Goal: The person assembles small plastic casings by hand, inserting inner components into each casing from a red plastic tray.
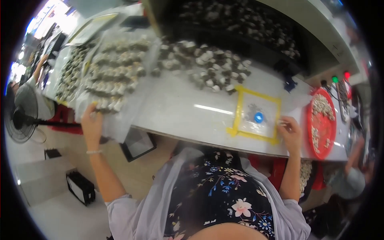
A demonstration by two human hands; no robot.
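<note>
My left hand (pixel 91 124) is at the near left edge of the table, thumb and fingers curled together beside rows of small pale-and-dark pieces (pixel 116 72) on a clear plastic sheet (pixel 124 120). What those fingers hold, if anything, is too small to tell. My right hand (pixel 291 134) is closed in a pinch just right of a yellow-taped square (pixel 278 108), with a small whitish thing at the fingertips. Inside the square lie a round blue cap-like thing (pixel 259 117) and a scatter of tiny grey bits (pixel 254 108).
A heap of loose white-and-dark pieces (pixel 216 66) lies mid-table, below a dark opening holding many more. To the right stands a red oval tray (pixel 333 132) with small pale pieces. A fan (pixel 24 116) is at the left. Other people are at both sides.
</note>
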